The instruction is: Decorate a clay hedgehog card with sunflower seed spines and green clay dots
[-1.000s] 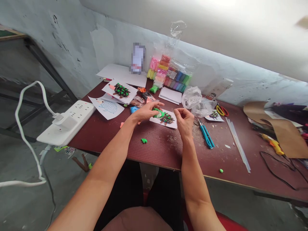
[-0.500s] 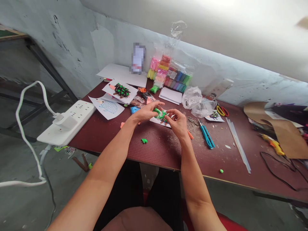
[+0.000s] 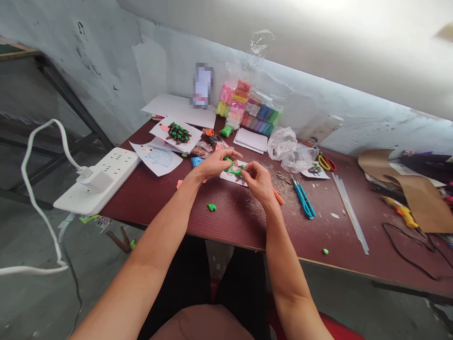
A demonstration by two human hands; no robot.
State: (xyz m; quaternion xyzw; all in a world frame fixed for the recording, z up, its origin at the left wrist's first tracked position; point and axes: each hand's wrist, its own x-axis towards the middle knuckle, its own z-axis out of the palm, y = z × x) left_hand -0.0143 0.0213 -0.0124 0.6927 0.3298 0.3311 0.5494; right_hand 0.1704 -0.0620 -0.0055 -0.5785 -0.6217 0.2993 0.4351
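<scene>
A packet of bright green clay (image 3: pixel 232 167), apparently in clear wrapping, is held between my two hands above the table. My left hand (image 3: pixel 215 165) grips its left side, thumb below and fingers stretched over the top. On the other side, my right hand (image 3: pixel 260 182) pinches its edge between thumb and fingertips. Under the packet lies a white card (image 3: pixel 228 178) with a picture mostly covered by my hands. A loose lump of green clay (image 3: pixel 211 207) sits on the table nearer to me. Just beside my right wrist is an orange tool (image 3: pixel 279 196), partly hidden.
Blue-handled cutters (image 3: pixel 303 200), scissors (image 3: pixel 327 163) and clear glue sticks (image 3: pixel 350 212) lie to the right, with a yellow glue gun (image 3: pixel 403 215) beyond. Bagged coloured clay (image 3: pixel 247 111) stands at the wall. Hedgehog cards (image 3: pixel 177 134) and a power strip (image 3: pixel 102 182) are left.
My right hand has shifted slightly left and down with its fingers on the packet's edge, and the packet has tilted a little. My left hand has stayed nearly still.
</scene>
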